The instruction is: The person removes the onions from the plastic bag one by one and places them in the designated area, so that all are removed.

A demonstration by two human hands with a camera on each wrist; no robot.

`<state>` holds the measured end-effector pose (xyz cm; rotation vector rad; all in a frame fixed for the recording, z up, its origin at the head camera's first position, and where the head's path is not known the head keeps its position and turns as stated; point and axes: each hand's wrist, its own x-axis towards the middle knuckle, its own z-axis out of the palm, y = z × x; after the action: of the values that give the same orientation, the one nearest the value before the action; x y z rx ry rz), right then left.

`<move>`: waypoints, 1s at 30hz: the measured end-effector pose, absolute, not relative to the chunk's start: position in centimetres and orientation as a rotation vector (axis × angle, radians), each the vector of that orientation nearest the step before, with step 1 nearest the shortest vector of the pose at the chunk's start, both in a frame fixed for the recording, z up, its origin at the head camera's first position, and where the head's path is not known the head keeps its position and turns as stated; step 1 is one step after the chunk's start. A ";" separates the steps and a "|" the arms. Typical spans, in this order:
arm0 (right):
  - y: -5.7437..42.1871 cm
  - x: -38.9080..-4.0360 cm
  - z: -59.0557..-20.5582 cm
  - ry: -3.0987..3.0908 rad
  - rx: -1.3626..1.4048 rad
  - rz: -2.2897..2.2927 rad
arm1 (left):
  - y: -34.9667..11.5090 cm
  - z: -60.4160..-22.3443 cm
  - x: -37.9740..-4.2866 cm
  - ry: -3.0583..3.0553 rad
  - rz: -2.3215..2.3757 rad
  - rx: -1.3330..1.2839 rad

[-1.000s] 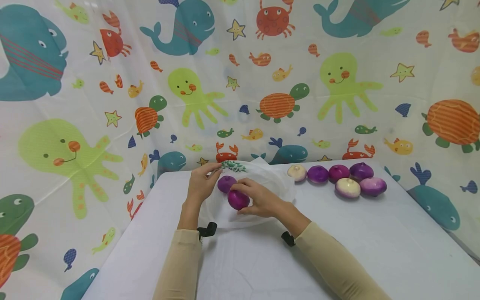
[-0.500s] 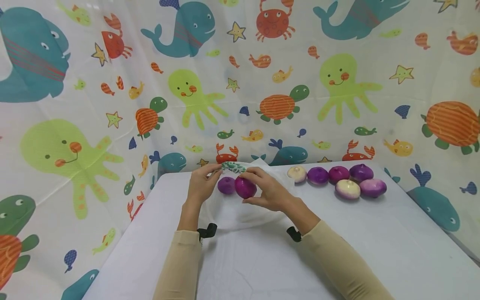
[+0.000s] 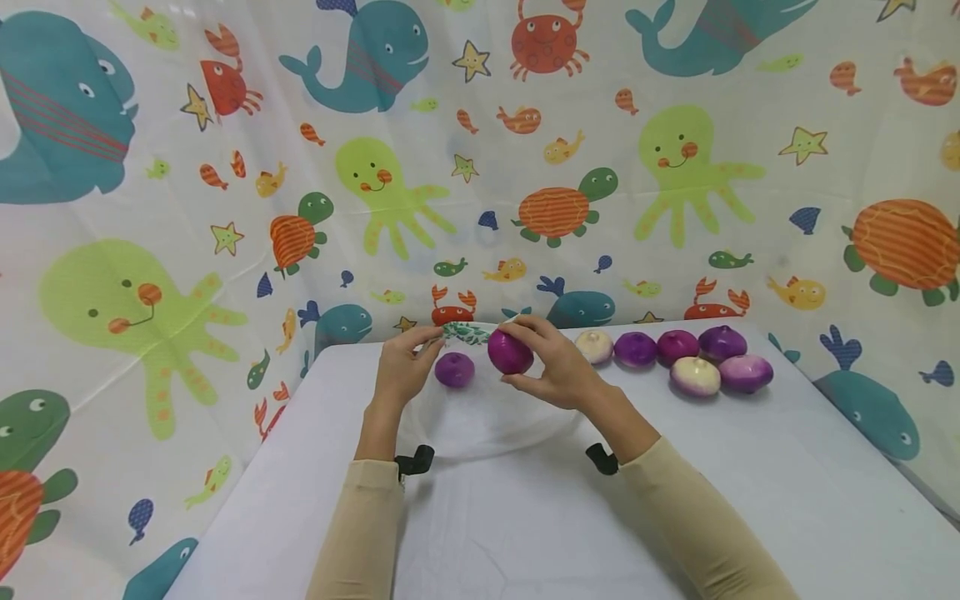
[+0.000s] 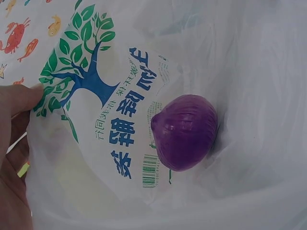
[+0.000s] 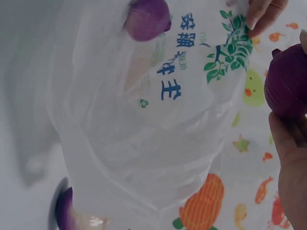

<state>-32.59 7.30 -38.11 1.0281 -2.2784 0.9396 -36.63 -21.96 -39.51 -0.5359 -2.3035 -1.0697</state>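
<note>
A white plastic bag (image 3: 495,429) with a green tree print lies mouth-up on the table. My left hand (image 3: 402,362) pinches its upper left edge between thumb and fingers. Inside the bag sits a purple onion (image 4: 186,132), clear of both hands. My right hand (image 3: 561,365) grips another purple onion (image 3: 510,351) between thumb and fingers, raised over the bag's right part. In the right wrist view this held onion (image 5: 288,81) shows at the right edge, beside the bag.
Several onions stand grouped at the back right of the white table (image 3: 750,483), among them a purple onion (image 3: 635,351) and a pale onion (image 3: 695,377). A curtain (image 3: 480,200) printed with sea animals hangs behind and at the sides.
My right hand has moved right and upward with its onion, away from the onion in the bag. My left hand has kept its place at the bag's edge.
</note>
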 end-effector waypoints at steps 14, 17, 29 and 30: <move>9.8 -33.3 -37.6 -2.333 0.884 0.956 | -22.1 -39.3 -36.5 -2.320 -1.084 -0.521; 10.4 -33.3 -37.6 -2.353 0.860 0.977 | -22.0 -39.3 -36.5 -2.315 -1.081 -0.526; 12.7 -33.4 -37.5 -2.399 0.808 1.001 | -22.0 -39.3 -36.5 -2.306 -1.081 -0.528; 12.9 -33.4 -37.4 -2.399 0.806 1.001 | -22.0 -39.4 -36.5 -2.306 -1.081 -0.529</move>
<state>-33.44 12.91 -37.41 0.8061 -2.3991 1.0010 -36.51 -21.96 -39.35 -0.5288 -2.3064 -1.0807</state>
